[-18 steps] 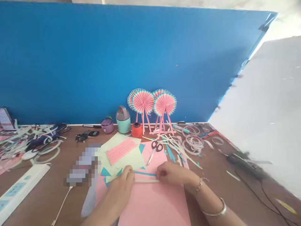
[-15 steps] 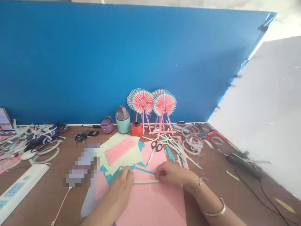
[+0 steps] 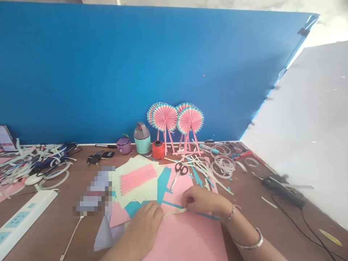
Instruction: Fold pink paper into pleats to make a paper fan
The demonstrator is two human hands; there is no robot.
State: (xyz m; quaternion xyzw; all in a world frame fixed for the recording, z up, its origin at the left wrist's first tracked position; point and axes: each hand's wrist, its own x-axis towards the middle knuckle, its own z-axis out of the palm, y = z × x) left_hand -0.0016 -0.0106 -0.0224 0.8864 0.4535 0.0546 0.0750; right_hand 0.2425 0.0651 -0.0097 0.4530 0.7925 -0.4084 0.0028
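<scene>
A pale yellow-green paper strip point(image 3: 175, 212) runs between my hands, slightly bowed, over a large pink paper sheet point(image 3: 190, 235). At its right end, my right hand point(image 3: 199, 201) is closed, thumb and fingers pinching the strip. My left hand point(image 3: 148, 221) rests low over the papers, fingers together at the strip's left end; its fingertips are partly hidden. Along the pink sheet's upper edge lies a narrow blue strip point(image 3: 209, 216), partly covered by my right hand. Beyond my hands are scissors point(image 3: 178, 174) and a pleated pink paper piece point(image 3: 138, 178) on pale green sheets point(image 3: 146, 195).
Pink pleated paper wheels point(image 3: 190, 120) on stands lean near the blue partition point(image 3: 108, 72). A teal flask point(image 3: 142, 144), purple pot point(image 3: 124, 145) and red object point(image 3: 158, 150) stand left of them. Paper offcuts point(image 3: 199, 174), a power strip point(image 3: 25, 221), keys point(image 3: 94, 158) and a phone point(image 3: 8, 138) lie around.
My left hand has moved right, towards my right hand, and the pale strip has gone from straight to bowed. The pink sheet has shifted right; the pale green sheets and pleated piece have turned slightly.
</scene>
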